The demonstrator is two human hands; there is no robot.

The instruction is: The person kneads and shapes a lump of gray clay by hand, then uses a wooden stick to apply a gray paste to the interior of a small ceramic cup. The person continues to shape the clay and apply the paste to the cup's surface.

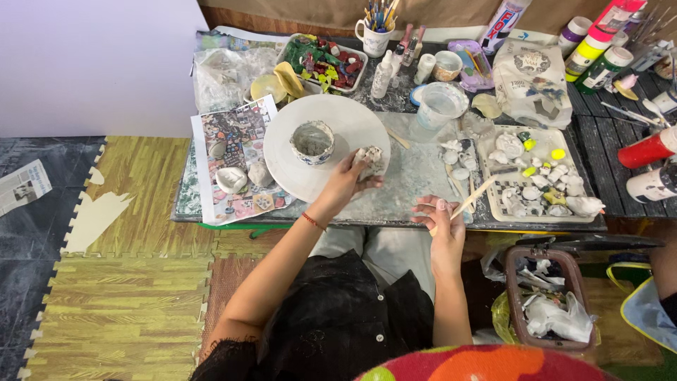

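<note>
The lump of clay (369,161) sits in the left hand (350,180) on the round white board's (282,152) edge; the right hand (443,217) pinches a wooden stick (474,197) close by, pointing up and right, away from it

Pale grey lump of wet clay (369,161) sitting at edge of round white turntable disc, gripped from below. Thin wooden modelling stick (471,198) slanting upward, pinched at lower end.

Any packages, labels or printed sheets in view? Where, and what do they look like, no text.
Glue tube: top centre-right, white, red-blue label.
Clay bag: right of the tub, white, crumpled, dark round emblem.
Paint bottles: top right; purple, yellow, green, white caps.
Red bottle: right edge, lying.
Printed sheet: left, under wheel, multicoloured.
Newspaper: floor, far left.
</note>
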